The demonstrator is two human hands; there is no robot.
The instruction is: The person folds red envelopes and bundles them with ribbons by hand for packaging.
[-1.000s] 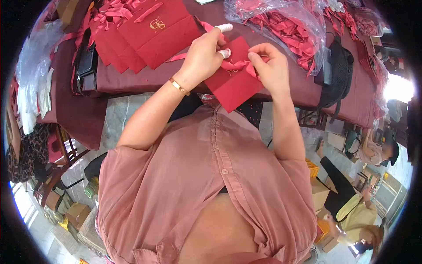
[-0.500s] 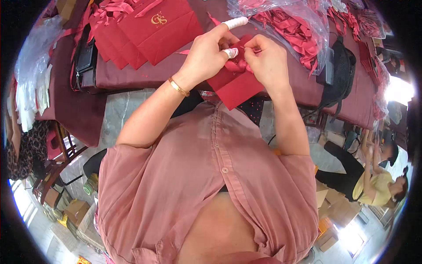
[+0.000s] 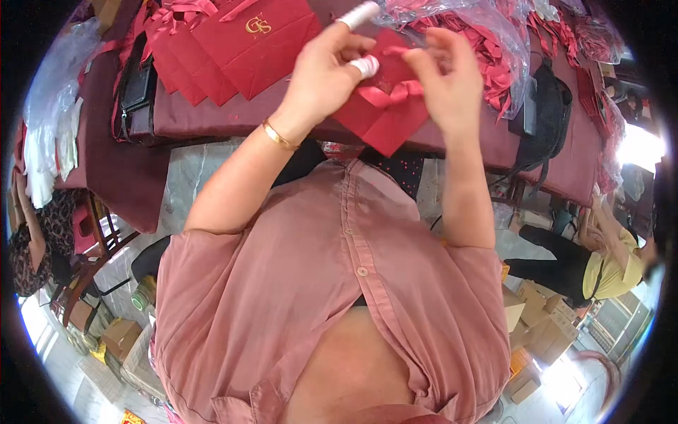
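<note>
A red paper gift bag point(image 3: 388, 131) lies at the table's near edge, one corner toward me. Across it runs a loose red satin ribbon point(image 3: 393, 94). My left hand point(image 3: 326, 76) is at the bag's left side, with white wrapping on the thumb and outstretched index finger. Its other fingers curl inward, and whatever they hold is hidden. Over the bag's right side, my right hand point(image 3: 453, 83) is slightly blurred, with a strand of ribbon pinched between thumb and fingers.
Several red bags point(image 3: 261, 49) with ribbons overlap at the back left. A clear plastic bag of red ribbons point(image 3: 487, 53) lies back right, near a black bag point(image 3: 549, 113). A black case point(image 3: 138, 92) stands left. A person in yellow point(image 3: 614, 265) is at the right.
My right hand has moved right and up, away from my left, drawing out ribbon. My left hand has shifted slightly left. The bag has turned, and the ribbon lies more spread across it.
</note>
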